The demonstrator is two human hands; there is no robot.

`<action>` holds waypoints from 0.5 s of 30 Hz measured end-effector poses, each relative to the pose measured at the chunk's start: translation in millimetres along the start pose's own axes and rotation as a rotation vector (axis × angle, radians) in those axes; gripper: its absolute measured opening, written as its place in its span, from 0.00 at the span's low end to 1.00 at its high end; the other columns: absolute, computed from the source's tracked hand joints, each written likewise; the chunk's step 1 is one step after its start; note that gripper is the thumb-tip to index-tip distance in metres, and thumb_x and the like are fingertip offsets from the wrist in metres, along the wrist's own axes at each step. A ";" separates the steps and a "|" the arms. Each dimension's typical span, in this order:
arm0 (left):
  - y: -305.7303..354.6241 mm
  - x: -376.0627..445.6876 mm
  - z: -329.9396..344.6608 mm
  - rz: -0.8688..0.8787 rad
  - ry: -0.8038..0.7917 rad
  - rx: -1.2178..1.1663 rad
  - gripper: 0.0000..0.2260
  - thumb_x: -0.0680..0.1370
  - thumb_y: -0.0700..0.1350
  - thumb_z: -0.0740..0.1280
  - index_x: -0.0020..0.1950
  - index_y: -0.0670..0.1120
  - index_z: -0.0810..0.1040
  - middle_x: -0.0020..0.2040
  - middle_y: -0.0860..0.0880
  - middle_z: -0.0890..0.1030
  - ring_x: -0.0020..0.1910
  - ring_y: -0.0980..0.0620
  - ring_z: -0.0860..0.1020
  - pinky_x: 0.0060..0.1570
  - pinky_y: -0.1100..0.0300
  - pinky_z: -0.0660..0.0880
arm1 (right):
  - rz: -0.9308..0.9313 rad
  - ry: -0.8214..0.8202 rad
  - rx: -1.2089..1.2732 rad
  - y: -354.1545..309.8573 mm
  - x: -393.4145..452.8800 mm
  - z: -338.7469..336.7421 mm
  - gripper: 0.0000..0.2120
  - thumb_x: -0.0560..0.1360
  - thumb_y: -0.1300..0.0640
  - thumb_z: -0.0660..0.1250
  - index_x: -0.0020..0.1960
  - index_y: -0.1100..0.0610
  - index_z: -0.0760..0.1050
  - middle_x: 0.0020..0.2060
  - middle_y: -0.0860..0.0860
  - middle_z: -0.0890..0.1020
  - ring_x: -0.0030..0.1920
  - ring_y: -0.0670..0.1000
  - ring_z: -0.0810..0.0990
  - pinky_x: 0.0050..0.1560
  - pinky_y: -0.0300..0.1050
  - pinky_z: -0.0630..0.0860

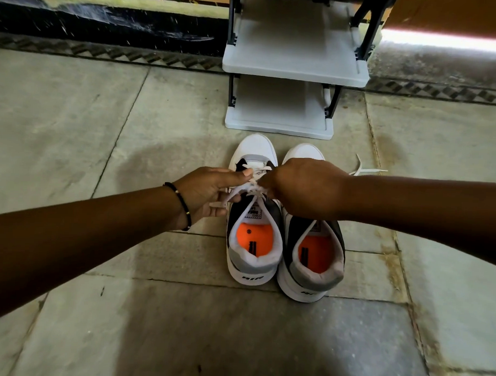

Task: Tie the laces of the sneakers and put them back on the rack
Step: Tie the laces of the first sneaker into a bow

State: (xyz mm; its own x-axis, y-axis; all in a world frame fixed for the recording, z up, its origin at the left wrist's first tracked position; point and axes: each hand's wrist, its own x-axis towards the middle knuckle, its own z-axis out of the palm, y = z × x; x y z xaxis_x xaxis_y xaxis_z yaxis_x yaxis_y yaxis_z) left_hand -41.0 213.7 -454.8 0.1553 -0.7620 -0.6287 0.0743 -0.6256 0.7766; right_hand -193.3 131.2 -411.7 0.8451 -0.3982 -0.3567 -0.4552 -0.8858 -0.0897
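Note:
Two white, grey and black sneakers with orange insoles stand side by side on the stone floor, toes toward the rack. Over the left sneaker (253,244) both hands meet at its white laces (251,189). My left hand (210,190) pinches a lace loop between thumb and fingers. My right hand (303,187) grips the other lace end, its fingers hidden from view. The right sneaker (313,263) has a loose lace (365,171) trailing on the floor to its right. The grey shoe rack (294,72) stands just beyond, both visible shelves bare.
Large stone floor tiles (102,126) surround the shoes. A dark wall base (106,22) runs behind the rack, and a brown board (449,15) stands at the upper right. A beaded bracelet (181,205) circles my left wrist.

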 end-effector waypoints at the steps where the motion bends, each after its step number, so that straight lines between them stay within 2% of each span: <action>1: -4.0 -0.2 -1.0 -0.021 0.002 -0.044 0.09 0.72 0.53 0.67 0.44 0.48 0.79 0.41 0.50 0.79 0.42 0.54 0.76 0.40 0.60 0.69 | 0.012 -0.035 0.040 1.4 1.4 1.0 0.11 0.73 0.60 0.62 0.54 0.57 0.76 0.46 0.56 0.80 0.50 0.58 0.79 0.41 0.47 0.74; 4: -13.8 0.9 -6.2 -0.027 0.057 -0.069 0.07 0.71 0.51 0.69 0.43 0.48 0.79 0.39 0.52 0.81 0.40 0.54 0.76 0.39 0.60 0.69 | 0.025 -0.127 0.086 7.7 4.5 5.1 0.11 0.76 0.57 0.60 0.56 0.57 0.76 0.50 0.56 0.81 0.51 0.57 0.78 0.49 0.49 0.76; 9: -16.4 8.2 -11.0 0.008 0.199 -0.081 0.06 0.70 0.48 0.71 0.39 0.47 0.78 0.29 0.56 0.82 0.38 0.54 0.77 0.39 0.59 0.70 | 0.015 -0.156 0.080 12.7 3.8 10.2 0.11 0.77 0.58 0.59 0.56 0.58 0.75 0.52 0.56 0.81 0.52 0.55 0.77 0.40 0.41 0.66; 11: -17.4 10.2 -10.4 0.024 0.236 -0.071 0.07 0.71 0.47 0.71 0.38 0.45 0.77 0.24 0.55 0.80 0.36 0.53 0.76 0.35 0.62 0.70 | 0.024 -0.147 0.067 12.4 2.8 10.9 0.10 0.77 0.58 0.60 0.56 0.58 0.75 0.52 0.55 0.80 0.51 0.55 0.77 0.39 0.41 0.65; 15: -23.4 12.1 -7.9 0.062 0.302 -0.017 0.11 0.71 0.47 0.71 0.32 0.44 0.75 0.29 0.47 0.74 0.37 0.49 0.72 0.32 0.61 0.68 | -0.006 -0.164 0.001 11.5 2.9 12.5 0.11 0.75 0.60 0.60 0.55 0.59 0.75 0.50 0.56 0.81 0.51 0.56 0.78 0.41 0.43 0.72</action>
State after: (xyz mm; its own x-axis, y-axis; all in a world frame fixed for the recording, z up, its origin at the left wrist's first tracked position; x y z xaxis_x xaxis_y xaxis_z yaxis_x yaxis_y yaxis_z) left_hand -33.2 220.4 -480.3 0.4455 -0.7129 -0.5416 0.0718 -0.5745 0.8154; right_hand -199.7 122.9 -425.4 0.7911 -0.3483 -0.5029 -0.4504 -0.8879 -0.0934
